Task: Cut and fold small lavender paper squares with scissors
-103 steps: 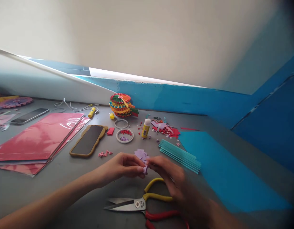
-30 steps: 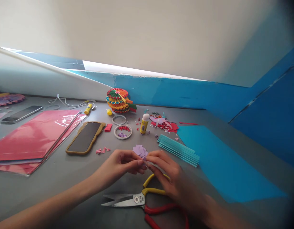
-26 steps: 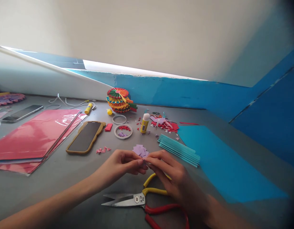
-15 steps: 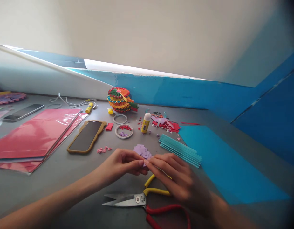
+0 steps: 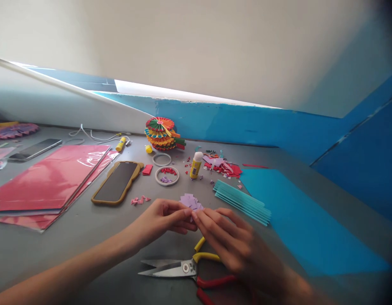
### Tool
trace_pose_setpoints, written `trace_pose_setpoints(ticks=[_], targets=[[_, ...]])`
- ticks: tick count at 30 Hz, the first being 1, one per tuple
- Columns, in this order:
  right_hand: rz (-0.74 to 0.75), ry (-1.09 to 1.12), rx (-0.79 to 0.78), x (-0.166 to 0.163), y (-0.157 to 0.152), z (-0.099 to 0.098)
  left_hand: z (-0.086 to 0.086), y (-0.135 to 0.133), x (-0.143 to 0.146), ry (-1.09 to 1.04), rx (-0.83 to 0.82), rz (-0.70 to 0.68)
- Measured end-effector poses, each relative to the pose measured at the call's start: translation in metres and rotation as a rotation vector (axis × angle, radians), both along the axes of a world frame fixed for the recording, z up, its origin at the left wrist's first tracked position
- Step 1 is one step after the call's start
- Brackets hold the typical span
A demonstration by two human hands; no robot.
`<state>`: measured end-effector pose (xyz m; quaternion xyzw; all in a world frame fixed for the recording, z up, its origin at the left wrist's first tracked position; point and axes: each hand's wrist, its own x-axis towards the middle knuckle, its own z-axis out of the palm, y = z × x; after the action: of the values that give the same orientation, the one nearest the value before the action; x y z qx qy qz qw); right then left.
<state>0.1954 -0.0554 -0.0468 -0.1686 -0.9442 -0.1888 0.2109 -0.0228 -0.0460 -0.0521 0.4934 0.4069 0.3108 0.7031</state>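
Note:
My left hand and my right hand meet at the fingertips over the grey table. Both pinch a tiny lilac paper piece between thumb and fingers; most of it is hidden. Just behind the fingers lies a small heap of lilac paper squares. Open scissors with yellow and red handles lie right below my hands, partly under my right wrist.
Teal folded strips and a blue sheet lie to the right. A glue stick, two white rings, a phone in a tan case, pink paper packs and stacked paper fans stand behind.
My right hand has slid lower and a bit right while its fingers keep working the lilac piece; the left hand has barely moved. The view shifted slightly.

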Motion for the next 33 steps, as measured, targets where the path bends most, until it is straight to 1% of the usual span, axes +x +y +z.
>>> trace_pose_setpoints(ticks=[6, 9, 12, 14, 15, 17, 18, 19, 20, 22, 25, 29, 33], targets=[[-0.058, 0.004, -0.008, -0.002, 0.005, -0.01, -0.006, 0.004, -0.002, -0.017, 0.026, 0.033], [-0.064, 0.007, -0.02, 0.002, 0.008, -0.009, -0.006, 0.005, -0.002, -0.029, 0.016, 0.049], [-0.071, 0.046, -0.067, 0.009, 0.013, -0.004, -0.002, 0.003, -0.001, -0.032, 0.016, 0.06], [-0.117, 0.162, -0.193, 0.011, 0.014, 0.0, 0.001, 0.002, 0.001, -0.047, 0.015, 0.061], [-0.157, 0.256, -0.303, 0.011, 0.014, 0.002, 0.002, 0.001, 0.001, -0.056, 0.015, 0.06], [-0.266, 0.438, -0.595, 0.008, 0.01, 0.007, 0.004, -0.002, 0.003, -0.081, 0.025, 0.06], [-0.32, 0.494, -0.745, 0.005, 0.007, 0.01, 0.004, -0.003, 0.004, -0.092, 0.033, 0.055], [-0.366, 0.509, -0.868, 0.001, 0.003, 0.012, 0.004, -0.004, 0.005, -0.098, 0.041, 0.047], [-0.394, 0.495, -0.948, -0.003, 0.0, 0.015, 0.003, -0.006, 0.007, -0.099, 0.052, 0.037], [-0.355, 0.483, -1.003, -0.01, -0.007, 0.018, 0.002, -0.009, 0.01, -0.093, 0.074, 0.016], [-0.278, 0.474, -0.982, -0.016, -0.011, 0.017, 0.001, -0.012, 0.013, -0.092, 0.085, 0.0], [-0.288, 0.428, -1.02, -0.015, -0.012, 0.014, 0.0, -0.013, 0.014, -0.081, 0.045, -0.05], [-0.286, 0.339, -1.069, -0.012, -0.011, 0.018, -0.001, -0.014, 0.013, -0.11, 0.03, -0.111]])
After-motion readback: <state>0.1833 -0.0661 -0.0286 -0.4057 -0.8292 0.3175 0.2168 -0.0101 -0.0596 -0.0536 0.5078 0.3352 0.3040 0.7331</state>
